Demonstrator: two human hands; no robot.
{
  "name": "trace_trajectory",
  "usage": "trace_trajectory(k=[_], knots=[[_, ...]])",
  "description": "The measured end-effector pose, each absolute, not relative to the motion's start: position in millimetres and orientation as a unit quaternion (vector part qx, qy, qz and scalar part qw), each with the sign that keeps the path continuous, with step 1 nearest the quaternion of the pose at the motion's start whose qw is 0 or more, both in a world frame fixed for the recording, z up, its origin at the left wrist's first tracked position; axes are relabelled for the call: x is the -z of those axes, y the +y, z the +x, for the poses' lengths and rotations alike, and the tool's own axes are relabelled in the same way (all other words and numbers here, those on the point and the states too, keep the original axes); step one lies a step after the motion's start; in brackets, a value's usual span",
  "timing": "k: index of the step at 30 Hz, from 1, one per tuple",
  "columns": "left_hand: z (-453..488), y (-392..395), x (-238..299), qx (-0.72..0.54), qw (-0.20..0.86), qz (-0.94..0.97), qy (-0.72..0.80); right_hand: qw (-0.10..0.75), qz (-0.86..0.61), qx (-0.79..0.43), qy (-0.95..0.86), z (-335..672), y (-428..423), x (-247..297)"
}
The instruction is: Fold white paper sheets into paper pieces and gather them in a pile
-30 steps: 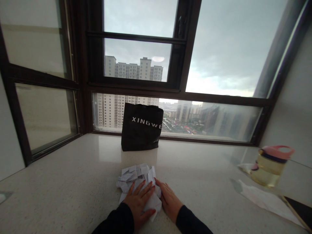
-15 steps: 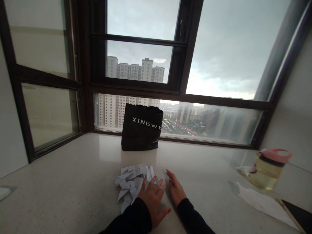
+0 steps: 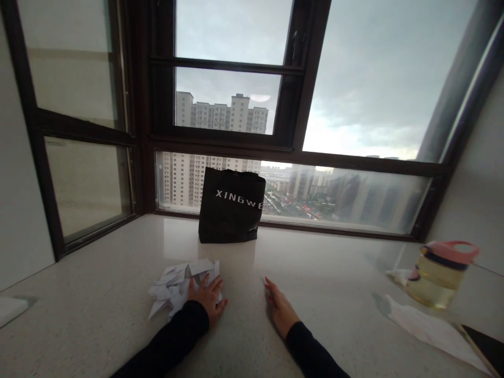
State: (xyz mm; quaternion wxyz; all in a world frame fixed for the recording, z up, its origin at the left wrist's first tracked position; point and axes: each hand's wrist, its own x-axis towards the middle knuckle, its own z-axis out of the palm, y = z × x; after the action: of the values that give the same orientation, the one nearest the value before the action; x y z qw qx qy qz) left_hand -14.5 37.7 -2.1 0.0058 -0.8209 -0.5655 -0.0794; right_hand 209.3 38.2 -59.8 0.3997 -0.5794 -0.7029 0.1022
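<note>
A loose heap of folded white paper pieces lies on the pale speckled countertop, left of centre. Resting on the heap's right side is my left hand, palm down with its fingers spread, covering part of the paper. My right hand stands on its edge on the counter to the right, apart from the heap. Its fingers are stretched out and point away from me, and I see nothing held in them. Bare counter shows between the two hands.
A black bag with white lettering stands upright by the window. At the right are a pink-lidded bottle, a white tissue and a dark flat device. A white object sits at the left edge.
My left hand has moved left, and the paper heap has shifted left with it. The gap between my hands has widened. My right hand has stayed nearly in place.
</note>
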Motion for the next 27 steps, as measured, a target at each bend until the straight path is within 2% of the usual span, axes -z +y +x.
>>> trace_trajectory(k=[6,11,17,23,27], knots=[[-73,50,-5,0.032,0.001,-0.806,-0.591,0.367,-0.584,-0.087,-0.719,205,35,54],[-55,45,-12,0.078,0.055,-0.841,-0.532,0.346,-0.569,-0.061,-0.743,199,30,44],[-8,27,16,0.091,-0.028,-0.901,-0.423,0.301,-0.516,-0.053,-0.800,186,15,33],[-12,28,37,0.088,-0.050,-0.904,-0.414,0.193,-0.500,-0.081,-0.840,181,7,32],[-12,28,35,0.085,-0.053,-0.902,-0.419,0.174,-0.507,-0.083,-0.840,180,4,27]])
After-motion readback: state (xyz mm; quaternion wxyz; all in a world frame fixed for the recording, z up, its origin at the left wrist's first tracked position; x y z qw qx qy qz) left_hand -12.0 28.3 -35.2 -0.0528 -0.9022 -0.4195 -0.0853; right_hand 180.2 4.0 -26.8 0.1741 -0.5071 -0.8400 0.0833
